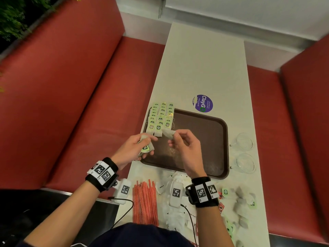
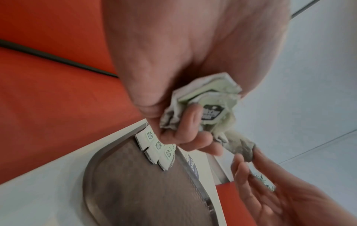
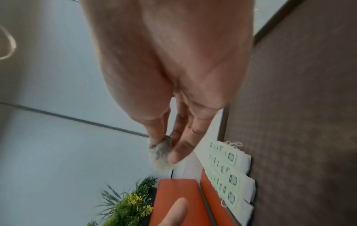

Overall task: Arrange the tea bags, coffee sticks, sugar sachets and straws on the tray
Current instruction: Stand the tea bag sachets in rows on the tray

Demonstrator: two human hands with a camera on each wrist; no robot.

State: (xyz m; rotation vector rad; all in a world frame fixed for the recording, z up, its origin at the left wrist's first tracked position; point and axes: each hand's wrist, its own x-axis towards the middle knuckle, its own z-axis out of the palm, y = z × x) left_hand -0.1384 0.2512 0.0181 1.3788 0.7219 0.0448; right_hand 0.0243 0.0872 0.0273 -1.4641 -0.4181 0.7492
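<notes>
On cream table (image 1: 204, 68), brown tray (image 1: 210, 139), red benches (image 1: 71, 86)

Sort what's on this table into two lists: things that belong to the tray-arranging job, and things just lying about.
Part of the job:
- brown tray
- rows of tea bags on the tray's far left corner
- tea bag pinched in the right hand
- bunch of tea bags in the left hand
- red straws
- loose tea bags

Lying about:
- two glass cups
- round purple sticker
</notes>
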